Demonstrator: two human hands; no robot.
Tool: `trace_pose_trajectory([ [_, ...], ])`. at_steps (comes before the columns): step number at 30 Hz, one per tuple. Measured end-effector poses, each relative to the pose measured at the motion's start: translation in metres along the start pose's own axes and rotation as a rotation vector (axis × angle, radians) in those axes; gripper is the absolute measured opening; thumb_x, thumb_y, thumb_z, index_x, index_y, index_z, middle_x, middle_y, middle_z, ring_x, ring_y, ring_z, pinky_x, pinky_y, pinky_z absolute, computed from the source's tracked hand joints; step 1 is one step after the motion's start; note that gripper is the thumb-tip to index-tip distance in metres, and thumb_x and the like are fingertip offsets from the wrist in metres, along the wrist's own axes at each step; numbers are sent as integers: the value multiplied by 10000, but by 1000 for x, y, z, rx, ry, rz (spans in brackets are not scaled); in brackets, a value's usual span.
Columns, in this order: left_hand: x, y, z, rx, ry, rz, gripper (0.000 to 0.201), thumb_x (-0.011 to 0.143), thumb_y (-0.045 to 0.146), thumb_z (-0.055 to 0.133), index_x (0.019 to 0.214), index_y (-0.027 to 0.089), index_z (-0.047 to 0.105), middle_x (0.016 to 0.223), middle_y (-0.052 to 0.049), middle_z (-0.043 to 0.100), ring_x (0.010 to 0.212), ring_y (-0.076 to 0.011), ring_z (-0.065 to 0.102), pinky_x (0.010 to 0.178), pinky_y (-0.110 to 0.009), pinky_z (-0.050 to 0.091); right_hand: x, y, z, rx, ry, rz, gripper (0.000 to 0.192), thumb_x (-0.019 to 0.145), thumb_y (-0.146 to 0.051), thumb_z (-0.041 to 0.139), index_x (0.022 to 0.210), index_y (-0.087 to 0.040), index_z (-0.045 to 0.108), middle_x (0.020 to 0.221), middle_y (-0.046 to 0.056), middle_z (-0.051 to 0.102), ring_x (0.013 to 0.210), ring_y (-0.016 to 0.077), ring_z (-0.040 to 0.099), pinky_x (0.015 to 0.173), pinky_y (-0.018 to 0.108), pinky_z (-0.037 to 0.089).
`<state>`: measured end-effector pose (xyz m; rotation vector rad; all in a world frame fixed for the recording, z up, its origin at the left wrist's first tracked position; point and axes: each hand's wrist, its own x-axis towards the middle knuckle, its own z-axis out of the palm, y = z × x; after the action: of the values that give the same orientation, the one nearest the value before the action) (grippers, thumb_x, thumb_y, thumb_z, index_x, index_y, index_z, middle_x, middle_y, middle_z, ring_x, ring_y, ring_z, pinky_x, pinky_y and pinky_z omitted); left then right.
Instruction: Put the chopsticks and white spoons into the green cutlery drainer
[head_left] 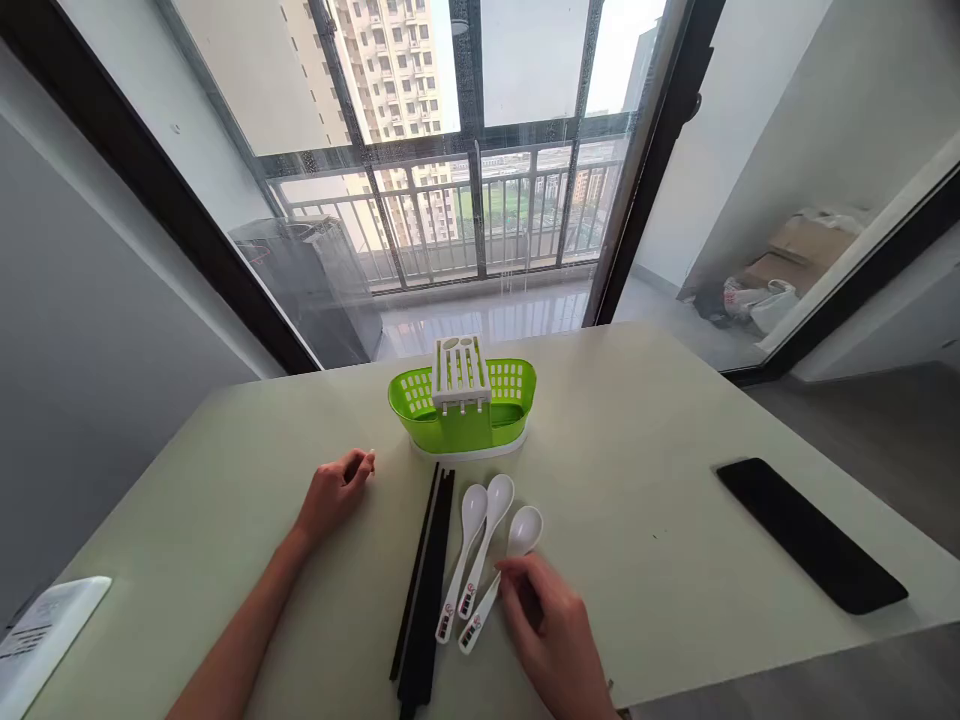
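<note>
A green plastic cutlery basket with a white slotted insert stands on the pale table, far centre. In front of it lie several black chopsticks in a bundle and three white spoons side by side. My right hand rests on the table with its fingertips touching the handle of the rightmost spoon. The other two spoons lie just left of it. My left hand lies on the table left of the chopsticks, fingers loosely curled, holding nothing.
A black flat phone-like slab lies at the table's right. A white device sits at the near left edge. Behind the table is a glass balcony door with a dark frame.
</note>
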<state>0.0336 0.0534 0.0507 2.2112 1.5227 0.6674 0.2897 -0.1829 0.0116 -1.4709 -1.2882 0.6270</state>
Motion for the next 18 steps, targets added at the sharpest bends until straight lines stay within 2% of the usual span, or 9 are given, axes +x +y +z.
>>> trace_pose_trajectory([
  [8,-9,-1,-11,-115,90,-190,418,931,603,490,739,238,565,553,57,416,518,-145,381,521,-246,322,-2,2,9,-39,52,-118,124,1000,-206,530,987,-248,646,831,20,700,721,196,677,662,293,514],
  [12,-8,0,-11,-180,115,-259,433,927,623,507,751,231,558,560,57,429,509,-135,373,505,-243,313,-2,0,9,-27,25,-154,151,990,-163,515,1004,-257,633,843,18,703,740,203,681,666,303,510],
  [18,-4,-1,-9,-279,168,-303,432,909,619,534,751,219,567,570,56,434,508,-126,373,498,-239,304,-1,-3,6,27,32,-93,146,1013,-183,490,1021,-248,620,859,28,695,752,199,676,679,300,522],
])
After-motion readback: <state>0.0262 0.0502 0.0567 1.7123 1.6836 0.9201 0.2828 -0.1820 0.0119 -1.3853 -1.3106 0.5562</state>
